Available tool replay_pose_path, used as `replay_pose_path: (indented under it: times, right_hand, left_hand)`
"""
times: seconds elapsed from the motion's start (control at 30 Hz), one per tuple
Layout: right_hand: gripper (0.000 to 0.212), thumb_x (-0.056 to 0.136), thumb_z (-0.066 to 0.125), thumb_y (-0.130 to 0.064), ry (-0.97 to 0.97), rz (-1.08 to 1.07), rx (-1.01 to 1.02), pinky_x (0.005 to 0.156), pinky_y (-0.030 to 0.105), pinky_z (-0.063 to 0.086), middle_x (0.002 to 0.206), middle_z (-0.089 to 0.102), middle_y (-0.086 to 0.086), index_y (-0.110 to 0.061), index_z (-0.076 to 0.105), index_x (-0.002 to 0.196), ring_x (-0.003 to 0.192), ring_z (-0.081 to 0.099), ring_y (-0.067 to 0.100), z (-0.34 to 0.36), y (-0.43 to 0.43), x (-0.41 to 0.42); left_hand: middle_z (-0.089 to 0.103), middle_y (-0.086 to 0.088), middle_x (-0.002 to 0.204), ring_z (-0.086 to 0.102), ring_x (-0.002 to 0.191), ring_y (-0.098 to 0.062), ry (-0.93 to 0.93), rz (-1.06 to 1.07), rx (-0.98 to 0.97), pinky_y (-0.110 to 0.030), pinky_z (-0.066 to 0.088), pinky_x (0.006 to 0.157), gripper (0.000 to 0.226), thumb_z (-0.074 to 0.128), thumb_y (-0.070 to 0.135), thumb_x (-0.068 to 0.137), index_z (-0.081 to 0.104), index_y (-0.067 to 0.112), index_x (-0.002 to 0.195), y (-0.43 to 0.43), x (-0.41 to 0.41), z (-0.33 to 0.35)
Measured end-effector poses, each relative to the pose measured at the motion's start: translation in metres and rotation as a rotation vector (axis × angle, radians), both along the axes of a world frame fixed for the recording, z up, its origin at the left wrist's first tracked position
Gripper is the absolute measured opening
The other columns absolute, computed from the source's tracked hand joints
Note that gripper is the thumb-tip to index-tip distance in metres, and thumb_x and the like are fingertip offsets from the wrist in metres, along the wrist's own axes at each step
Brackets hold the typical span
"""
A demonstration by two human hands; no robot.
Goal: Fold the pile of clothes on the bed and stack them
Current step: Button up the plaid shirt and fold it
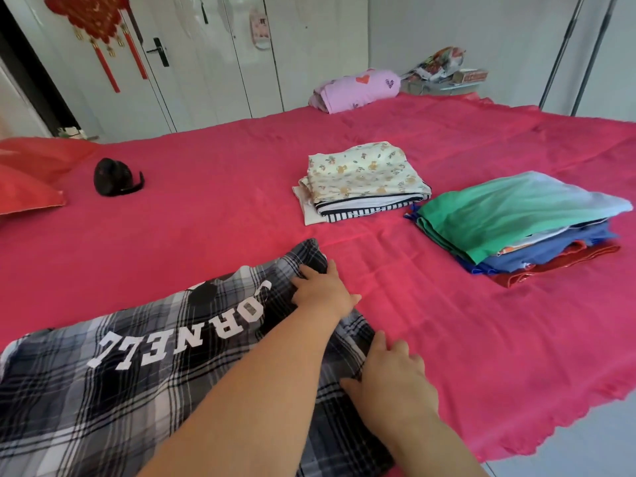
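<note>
A black, grey and white plaid garment point(113, 380) with white letters lies spread on the near left of the bed point(447, 321). My left hand point(321, 287) grips its far right corner, fingers curled into the cloth. Closer to me, my right hand point(392, 383) pinches the garment's right edge. Two folded stacks sit further back: one topped by a cream floral piece point(361, 177) over striped cloth, and a larger one topped by a green piece point(512, 215) over blue and red cloth.
A pink folded bundle point(358, 89) lies at the bed's far edge. A small black object point(115, 177) sits at the left, near red pillows point(27, 180). White wardrobe doors point(213, 56) stand behind. The bed's right edge drops to the floor.
</note>
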State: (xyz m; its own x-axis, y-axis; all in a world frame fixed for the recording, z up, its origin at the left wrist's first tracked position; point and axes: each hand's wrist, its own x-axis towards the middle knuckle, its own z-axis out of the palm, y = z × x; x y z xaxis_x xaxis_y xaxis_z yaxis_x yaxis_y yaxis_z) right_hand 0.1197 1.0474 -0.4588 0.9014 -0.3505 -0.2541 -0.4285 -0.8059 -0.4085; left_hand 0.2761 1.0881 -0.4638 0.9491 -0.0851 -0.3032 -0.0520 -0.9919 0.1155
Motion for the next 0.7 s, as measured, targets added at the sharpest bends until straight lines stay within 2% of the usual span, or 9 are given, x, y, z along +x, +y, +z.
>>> replay_pose_path:
  times: [0.07,0.13,0.23,0.3,0.43,0.5,0.57,0.63,0.7]
  right_hand:
    - [0.087,0.087,0.054,-0.051,0.012,0.014,-0.009,0.093,0.039,0.043,0.136,0.03,0.007,-0.017,0.003,0.148,0.126,0.035,0.027,-0.002,-0.001,0.001]
    - [0.083,0.088,0.054,-0.049,0.024,0.031,-0.008,0.09,0.037,0.044,0.134,0.032,0.008,-0.019,0.005,0.148,0.122,0.042,0.028,-0.004,-0.004,0.002]
    - [0.062,0.091,0.053,-0.034,0.011,0.069,-0.016,0.083,0.034,0.045,0.129,0.045,0.008,-0.02,0.02,0.142,0.114,0.054,0.026,-0.004,-0.005,0.001]
    - [0.043,0.089,0.05,-0.02,-0.075,0.088,-0.004,0.077,0.032,0.044,0.118,0.057,0.005,-0.023,0.036,0.13,0.107,0.059,0.026,-0.001,-0.002,0.0]
    - [0.045,0.084,0.053,-0.023,-0.257,0.112,0.199,0.081,0.03,0.046,0.11,0.066,0.0,-0.028,0.043,0.127,0.106,0.06,0.023,0.014,0.004,-0.005]
    - [0.061,0.082,0.06,-0.028,-0.355,0.118,0.286,0.086,0.025,0.041,0.12,0.063,-0.001,-0.026,0.036,0.138,0.113,0.057,0.021,0.023,0.012,-0.01]
    - [0.074,0.08,0.066,-0.029,-0.442,0.139,0.348,0.079,0.016,0.035,0.123,0.06,-0.002,-0.022,0.029,0.144,0.117,0.055,0.017,0.031,0.028,-0.016]
    - [0.067,0.078,0.067,-0.028,-0.502,0.214,0.416,0.068,0.007,0.033,0.112,0.063,-0.011,-0.026,0.038,0.139,0.109,0.058,0.01,0.04,0.054,-0.023]
    - [0.05,0.078,0.066,-0.028,-0.532,0.333,0.446,0.067,0.001,0.036,0.096,0.065,-0.017,-0.032,0.05,0.125,0.096,0.061,0.005,0.049,0.086,-0.03]
  left_hand:
    - [-0.006,-0.021,0.154,0.006,0.139,-0.046,0.017,0.039,0.041,-0.055,0.031,0.104,0.078,0.048,0.045,0.093,-0.002,0.026,0.149,-0.007,0.005,-0.005]
    - [-0.005,-0.02,0.155,0.006,0.139,-0.046,0.047,0.043,0.084,-0.058,0.027,0.106,0.063,0.036,0.015,0.098,-0.001,0.015,0.149,-0.009,0.008,-0.005]
    - [0.026,-0.027,0.147,0.032,0.132,-0.043,0.025,-0.057,0.092,-0.05,0.036,0.104,0.049,0.034,-0.005,0.092,0.027,-0.007,0.141,-0.002,0.013,-0.003]
    - [0.044,-0.023,0.137,0.045,0.123,-0.037,-0.013,-0.135,0.06,-0.044,0.04,0.099,0.041,0.038,-0.006,0.092,0.042,-0.006,0.132,0.008,0.01,0.006]
    - [0.047,-0.021,0.134,0.047,0.121,-0.034,-0.145,-0.16,-0.162,-0.038,0.039,0.096,0.049,0.038,-0.003,0.093,0.032,0.001,0.141,0.039,0.003,0.037]
    - [0.042,-0.021,0.139,0.044,0.123,-0.034,-0.215,-0.173,-0.301,-0.034,0.038,0.095,0.055,0.037,-0.001,0.093,0.024,0.006,0.146,0.063,0.001,0.056]
    - [0.031,-0.018,0.149,0.041,0.128,-0.033,-0.259,-0.143,-0.449,-0.03,0.038,0.094,0.056,0.035,0.002,0.095,0.019,0.011,0.148,0.093,-0.003,0.075]
    - [0.026,-0.015,0.151,0.046,0.123,-0.034,-0.316,-0.103,-0.555,-0.031,0.042,0.087,0.055,0.035,0.003,0.097,0.02,0.015,0.148,0.125,-0.01,0.093]
    - [0.026,-0.012,0.152,0.049,0.119,-0.035,-0.368,-0.073,-0.583,-0.031,0.044,0.08,0.055,0.036,0.004,0.097,0.021,0.018,0.148,0.161,-0.019,0.108]
